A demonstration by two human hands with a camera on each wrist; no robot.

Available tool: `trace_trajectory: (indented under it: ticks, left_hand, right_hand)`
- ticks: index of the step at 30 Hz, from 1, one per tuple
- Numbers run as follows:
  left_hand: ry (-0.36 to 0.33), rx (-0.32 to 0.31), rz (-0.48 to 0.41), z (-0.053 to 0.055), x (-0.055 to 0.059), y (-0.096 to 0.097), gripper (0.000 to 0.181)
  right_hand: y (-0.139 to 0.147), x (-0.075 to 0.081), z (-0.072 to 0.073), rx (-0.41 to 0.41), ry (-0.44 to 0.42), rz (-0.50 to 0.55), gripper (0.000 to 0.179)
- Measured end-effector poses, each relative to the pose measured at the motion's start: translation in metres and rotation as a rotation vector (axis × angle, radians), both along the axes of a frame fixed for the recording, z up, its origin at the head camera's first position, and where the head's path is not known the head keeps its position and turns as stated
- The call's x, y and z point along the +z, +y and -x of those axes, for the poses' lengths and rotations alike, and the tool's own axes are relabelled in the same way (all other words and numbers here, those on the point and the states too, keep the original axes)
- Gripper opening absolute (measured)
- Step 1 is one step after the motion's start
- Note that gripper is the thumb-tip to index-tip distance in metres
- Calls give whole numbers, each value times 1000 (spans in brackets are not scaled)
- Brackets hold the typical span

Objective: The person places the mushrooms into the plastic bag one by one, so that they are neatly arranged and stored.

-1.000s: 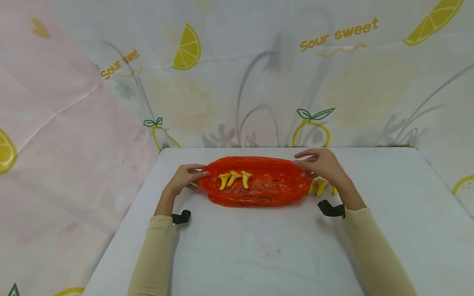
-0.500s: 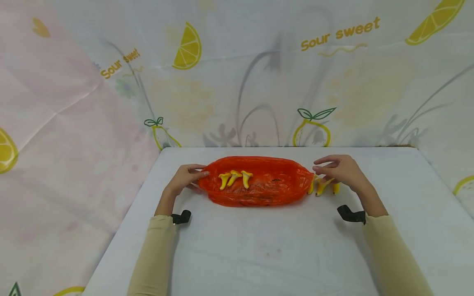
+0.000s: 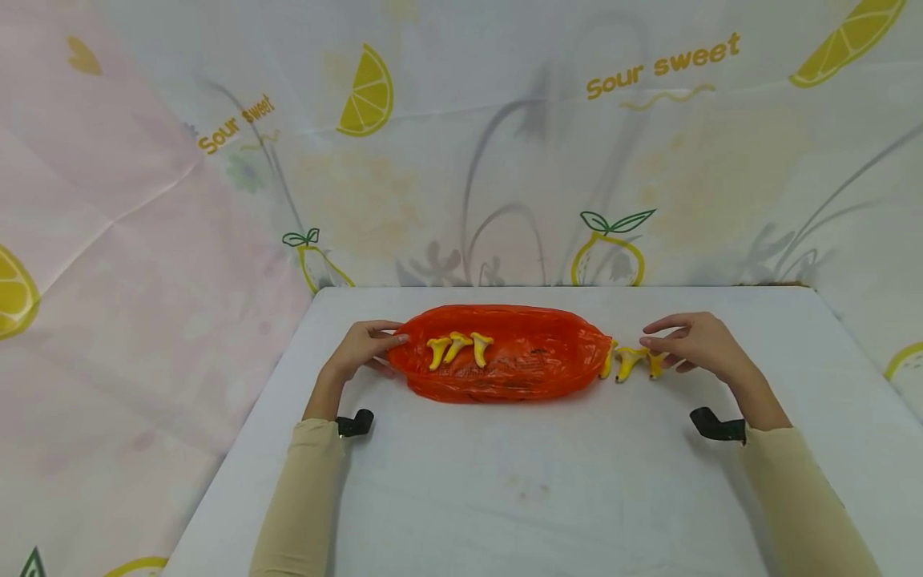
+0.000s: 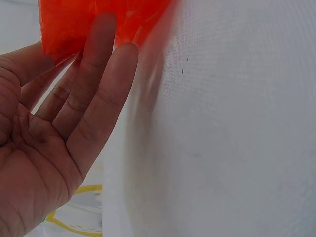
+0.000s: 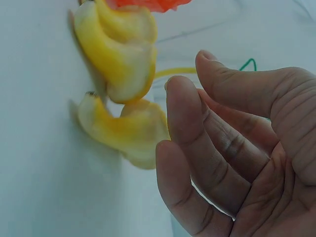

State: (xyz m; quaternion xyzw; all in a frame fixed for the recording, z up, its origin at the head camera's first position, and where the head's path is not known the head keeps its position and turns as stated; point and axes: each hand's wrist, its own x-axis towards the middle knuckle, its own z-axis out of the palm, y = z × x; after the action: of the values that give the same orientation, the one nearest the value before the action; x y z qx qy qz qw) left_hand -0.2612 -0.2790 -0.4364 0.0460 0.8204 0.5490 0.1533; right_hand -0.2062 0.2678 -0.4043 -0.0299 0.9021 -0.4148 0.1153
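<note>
A red plastic bag (image 3: 537, 381) lies spread open on the white table, with three yellow trumpet-shaped mushrooms (image 3: 481, 350) inside its left half. My left hand (image 3: 356, 350) holds the bag's left end; in the left wrist view the red plastic (image 4: 66, 24) sits between thumb and fingers. My right hand (image 3: 703, 344) hovers with loosely bent fingers at the rightmost mushroom (image 3: 654, 365) of a row outside the bag. Beside that stands another mushroom (image 3: 629, 363), and one more (image 3: 607, 361) is at the bag's right end. In the right wrist view, nothing sits between the right fingers (image 5: 183, 111).
The white table (image 3: 476, 481) stretches toward me in front of the bag. Behind it hangs a cloth (image 3: 447, 200) printed with lemons. Each wrist wears a black camera mount, such as the right mount (image 3: 717, 425).
My right hand has left the bag's right end and moved rightward over the outer mushrooms, bringing them into view. The left hand and the bag have stayed in place.
</note>
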Motion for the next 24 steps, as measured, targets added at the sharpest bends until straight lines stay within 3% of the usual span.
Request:
trace_trajectory:
  ticks: [6, 13, 24]
  left_hand:
    - [-17, 0, -1, 0, 1, 0, 50]
    - [-31, -26, -5, -16, 28, 9, 44]
    - [-32, -21, -17, -16, 29, 9, 44]
  right_hand:
    - [8, -7, -1, -3, -28, -17, 59]
    - [16, -14, -2, 3, -49, -34, 54]
    - [24, -19, -2, -10, -48, -45, 49]
